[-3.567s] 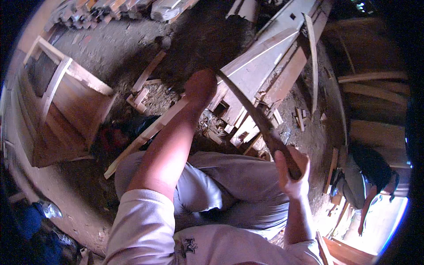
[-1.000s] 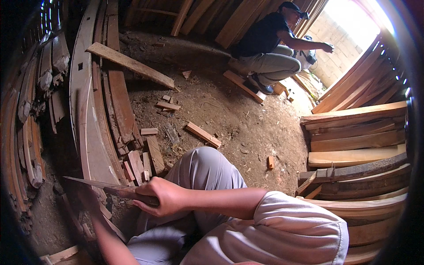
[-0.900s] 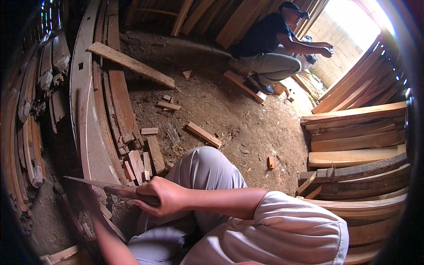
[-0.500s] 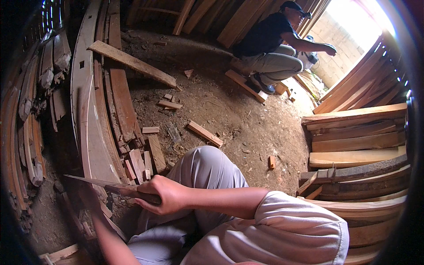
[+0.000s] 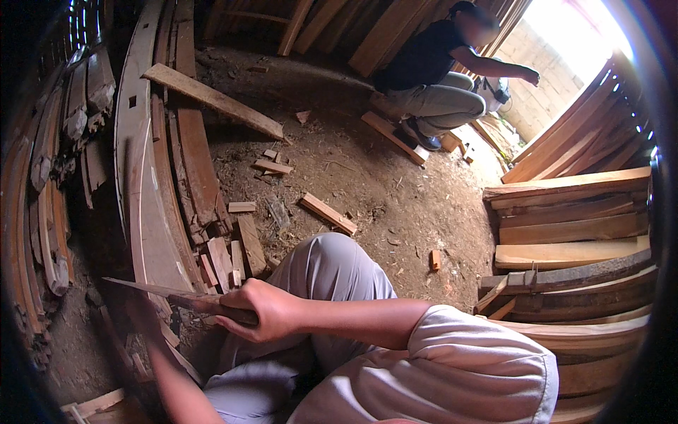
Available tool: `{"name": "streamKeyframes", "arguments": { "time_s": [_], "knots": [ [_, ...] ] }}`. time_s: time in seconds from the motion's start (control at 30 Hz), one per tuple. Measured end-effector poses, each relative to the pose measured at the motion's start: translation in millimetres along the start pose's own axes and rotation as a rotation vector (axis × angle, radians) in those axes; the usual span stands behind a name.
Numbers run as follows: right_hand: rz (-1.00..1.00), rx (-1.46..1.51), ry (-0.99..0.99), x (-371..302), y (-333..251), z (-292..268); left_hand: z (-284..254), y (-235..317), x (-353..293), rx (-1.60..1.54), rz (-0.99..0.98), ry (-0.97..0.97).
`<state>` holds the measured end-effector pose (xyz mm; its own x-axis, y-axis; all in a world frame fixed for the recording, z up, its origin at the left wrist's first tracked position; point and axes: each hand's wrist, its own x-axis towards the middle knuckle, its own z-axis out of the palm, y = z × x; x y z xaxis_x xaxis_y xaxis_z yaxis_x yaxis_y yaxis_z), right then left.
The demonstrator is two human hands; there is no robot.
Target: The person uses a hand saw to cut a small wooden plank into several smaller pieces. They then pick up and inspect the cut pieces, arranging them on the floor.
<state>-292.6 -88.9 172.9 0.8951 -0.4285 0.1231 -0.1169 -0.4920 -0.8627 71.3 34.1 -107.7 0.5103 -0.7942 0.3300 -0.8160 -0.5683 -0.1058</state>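
My right hand (image 5: pixel 263 309) is closed around the brown grip of a long tapered tool (image 5: pixel 169 290). The tool is thin and pointed, like a handsaw seen nearly edge-on, and its tip reaches left over the near end of a long pale board (image 5: pixel 152 240). Square holes are cut through that board farther up. From the lower left, my left forearm rises to my left hand (image 5: pixel 145 318), just below the tool and beside the board's end. Shadow and blur hide its fingers, so its grip cannot be made out.
Brown planks (image 5: pixel 194 148) lie beside the pale board, with a loose plank (image 5: pixel 212 101) across them. Offcuts (image 5: pixel 328 213) are scattered on the dirt floor (image 5: pixel 395 212). Stacked timber (image 5: pixel 572 226) stands at right, rough slabs (image 5: pixel 49 177) at left. Another person (image 5: pixel 431 78) squats at the back.
My hands and the tool stay almost where they were. The other person's head and outstretched hand have shifted slightly.
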Motion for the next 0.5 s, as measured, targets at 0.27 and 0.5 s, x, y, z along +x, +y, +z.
{"name": "streamKeyframes", "arguments": {
  "time_s": [0.27, 0.5],
  "knots": [
    [-0.043, -0.015, 0.010, 0.6, 3.9, 0.9, 18.6, -13.5, -7.4, -0.081, -0.007, 0.013],
    [-0.059, 0.005, 0.014, 2.9, -0.3, -0.8, 35.0, -15.6, -11.5, 0.198, 0.038, -0.012]
  ]
}}
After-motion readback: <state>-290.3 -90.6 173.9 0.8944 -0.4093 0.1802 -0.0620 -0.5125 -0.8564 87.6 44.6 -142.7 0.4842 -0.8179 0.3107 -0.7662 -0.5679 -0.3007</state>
